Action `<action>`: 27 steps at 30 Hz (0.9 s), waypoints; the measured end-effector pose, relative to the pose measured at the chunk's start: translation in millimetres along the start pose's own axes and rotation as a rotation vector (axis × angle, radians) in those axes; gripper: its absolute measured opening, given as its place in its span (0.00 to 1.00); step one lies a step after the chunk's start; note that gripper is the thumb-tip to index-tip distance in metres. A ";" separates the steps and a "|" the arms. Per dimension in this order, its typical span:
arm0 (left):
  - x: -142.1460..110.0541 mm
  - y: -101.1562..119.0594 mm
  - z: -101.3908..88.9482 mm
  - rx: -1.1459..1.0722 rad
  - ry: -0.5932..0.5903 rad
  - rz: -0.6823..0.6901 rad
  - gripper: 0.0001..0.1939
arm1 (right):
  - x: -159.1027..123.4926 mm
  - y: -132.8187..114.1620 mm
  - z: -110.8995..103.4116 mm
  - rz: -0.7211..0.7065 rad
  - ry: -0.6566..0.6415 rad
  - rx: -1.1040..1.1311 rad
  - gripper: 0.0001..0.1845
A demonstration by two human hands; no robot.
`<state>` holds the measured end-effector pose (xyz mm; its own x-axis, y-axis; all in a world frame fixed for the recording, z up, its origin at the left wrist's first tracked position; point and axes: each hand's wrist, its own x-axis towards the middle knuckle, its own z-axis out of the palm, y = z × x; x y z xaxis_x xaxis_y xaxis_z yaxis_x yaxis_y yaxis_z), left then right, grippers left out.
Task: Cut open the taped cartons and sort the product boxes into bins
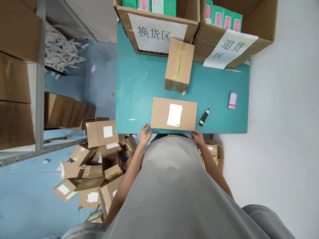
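Note:
A brown cardboard box (159,113) lies near the front edge of the teal table, a white label (174,115) on its upper face. My left hand (145,135) is open at the box's near left corner, thumb and fingers apart. At the near right corner is my right hand (198,137), its fingers stretched out by the box edge; whether they touch it is hard to tell. A black and yellow utility knife (204,117) lies just right of the box. Behind it stands a taped carton (179,63).
Two large open cartons with paper signs, a left one (129,31) and a right one (209,39), hold green and pink packages at the table's back. A blurred pink item (232,100) lies on the right. Discarded boxes (92,172) cover the floor left, beside a metal shelf (39,76).

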<state>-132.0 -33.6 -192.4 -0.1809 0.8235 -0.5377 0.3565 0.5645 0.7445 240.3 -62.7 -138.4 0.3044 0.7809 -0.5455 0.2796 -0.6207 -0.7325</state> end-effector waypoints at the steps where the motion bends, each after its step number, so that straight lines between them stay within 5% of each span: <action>1: 0.8 3.8 -1.7 0.003 0.004 0.009 0.24 | 3.5 0.5 -2.3 0.003 -0.002 0.001 0.26; 10: -1.9 84.2 -42.2 -0.051 0.155 0.295 0.18 | 29.9 -41.6 -40.3 -0.215 0.064 0.066 0.33; 15: 0.1 113.1 -46.2 -0.028 0.214 0.312 0.19 | 43.4 -62.0 -38.0 -0.287 0.064 0.083 0.31; 22: 20.3 70.7 -39.1 -0.118 0.171 0.082 0.23 | 50.9 -38.9 -21.3 -0.284 -0.024 0.049 0.27; 27: 20.6 27.4 -37.2 -0.128 0.124 -0.023 0.29 | 57.5 -6.0 -19.6 -0.092 -0.067 -0.087 0.28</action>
<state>-160.1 0.8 -168.4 -0.3022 0.8064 -0.5084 0.2324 0.5796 0.7811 274.0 -15.4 -157.4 0.2130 0.8358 -0.5061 0.3821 -0.5480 -0.7441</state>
